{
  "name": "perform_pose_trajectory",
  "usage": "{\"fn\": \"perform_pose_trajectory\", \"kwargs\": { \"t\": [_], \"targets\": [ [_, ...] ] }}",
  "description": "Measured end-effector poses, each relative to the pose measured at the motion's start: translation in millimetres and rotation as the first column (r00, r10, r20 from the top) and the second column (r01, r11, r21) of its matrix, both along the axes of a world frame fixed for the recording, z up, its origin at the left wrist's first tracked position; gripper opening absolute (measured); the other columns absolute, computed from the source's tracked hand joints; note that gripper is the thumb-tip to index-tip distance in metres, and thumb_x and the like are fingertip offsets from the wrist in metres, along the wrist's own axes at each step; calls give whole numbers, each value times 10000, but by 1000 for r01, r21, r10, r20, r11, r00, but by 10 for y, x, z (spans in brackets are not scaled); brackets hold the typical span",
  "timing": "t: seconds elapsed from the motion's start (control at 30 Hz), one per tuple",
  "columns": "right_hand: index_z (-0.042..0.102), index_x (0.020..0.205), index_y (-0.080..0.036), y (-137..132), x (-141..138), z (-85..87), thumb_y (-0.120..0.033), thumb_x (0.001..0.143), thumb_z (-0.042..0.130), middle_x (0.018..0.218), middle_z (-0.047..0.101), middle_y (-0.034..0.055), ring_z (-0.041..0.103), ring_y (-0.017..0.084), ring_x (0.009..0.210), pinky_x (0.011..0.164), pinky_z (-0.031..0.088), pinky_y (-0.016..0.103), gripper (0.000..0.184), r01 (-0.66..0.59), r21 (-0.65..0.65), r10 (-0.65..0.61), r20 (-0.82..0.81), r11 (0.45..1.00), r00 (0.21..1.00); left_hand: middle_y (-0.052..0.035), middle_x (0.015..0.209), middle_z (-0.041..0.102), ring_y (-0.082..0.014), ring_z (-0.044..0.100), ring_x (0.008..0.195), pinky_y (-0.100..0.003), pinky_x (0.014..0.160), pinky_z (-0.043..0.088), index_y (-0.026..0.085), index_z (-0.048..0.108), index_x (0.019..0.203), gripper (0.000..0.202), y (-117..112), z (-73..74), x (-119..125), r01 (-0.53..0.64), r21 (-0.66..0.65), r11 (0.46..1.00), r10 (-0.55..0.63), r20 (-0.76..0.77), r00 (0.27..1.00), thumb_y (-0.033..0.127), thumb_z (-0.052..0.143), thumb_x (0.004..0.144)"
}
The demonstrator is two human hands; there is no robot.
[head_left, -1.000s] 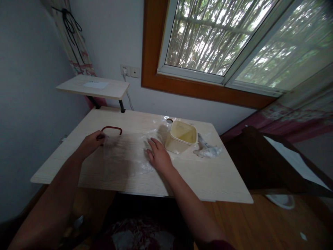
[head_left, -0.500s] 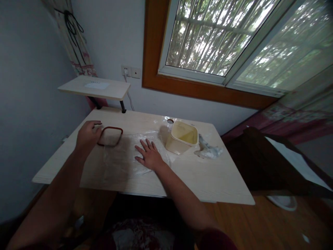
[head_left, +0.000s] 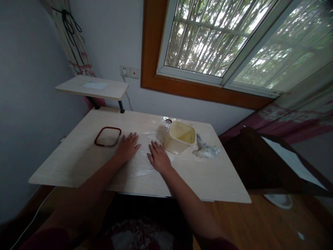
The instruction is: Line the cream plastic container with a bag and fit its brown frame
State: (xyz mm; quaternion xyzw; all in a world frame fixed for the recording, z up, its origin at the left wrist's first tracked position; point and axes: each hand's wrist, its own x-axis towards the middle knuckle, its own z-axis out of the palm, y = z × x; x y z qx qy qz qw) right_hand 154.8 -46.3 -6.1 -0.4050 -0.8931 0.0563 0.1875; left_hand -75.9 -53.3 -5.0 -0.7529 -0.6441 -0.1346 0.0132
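**Both hands flat on the plastic sheet**

We see the left hand (head_left: 127,147) and the right hand (head_left: 159,158) lying palm down, side by side, with fingers stretched out and slightly spread. Neither grips anything. Under both palms lies a clear plastic sheet (head_left: 142,164), spread on the pale wooden table (head_left: 208,180). Just left of the left hand's fingers sits a red-rimmed lid (head_left: 108,136). Just beyond the right hand's fingertips stands an open cream container (head_left: 180,137) — right of it lies crumpled plastic (head_left: 206,150). Far beyond the left hand, a small raised shelf (head_left: 93,87) stands against the wall.
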Motion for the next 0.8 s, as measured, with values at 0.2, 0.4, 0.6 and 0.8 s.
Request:
{"fn": "perform_pose_trajectory", "kwargs": {
  "t": [0.2,0.4,0.6,0.8],
  "targets": [
    [455,1501,-137,-41,38,-7,-389,1014,497,1607,364,171,304,293,1514,1210,294,528,550,26,12,-26,16,1000,1000,-176,1587,403,-335,332,1496,-593,1232,142,161,476,1481,559,37,-13,-360,-46,10,999,46,-4,999,441,361,1012],
    [459,1498,-135,-48,31,2,-386,1016,491,1607,362,174,306,294,1513,1208,293,531,544,31,7,-31,14,1000,999,-169,1510,504,-316,376,1463,-535,1236,197,143,568,1385,487,-102,118,-684,7,86,996,-9,28,1000,363,390,989],
    [461,1499,-149,-51,25,-28,-388,1010,502,1605,368,169,309,296,1512,1206,294,542,546,51,7,-51,9,999,999,-195,1271,635,-328,557,1237,-471,1106,390,119,608,1314,483,-253,241,-1151,-275,48,960,275,15,961,345,432,925],
    [472,1491,-146,-51,28,-16,-387,1012,500,1600,380,164,328,298,1503,1214,287,534,537,54,13,-54,7,998,999,-198,1248,663,-360,624,1115,-474,1021,445,131,625,1281,513,-459,263,-1554,-294,-97,951,287,-84,954,335,499,827]
  ]
}}
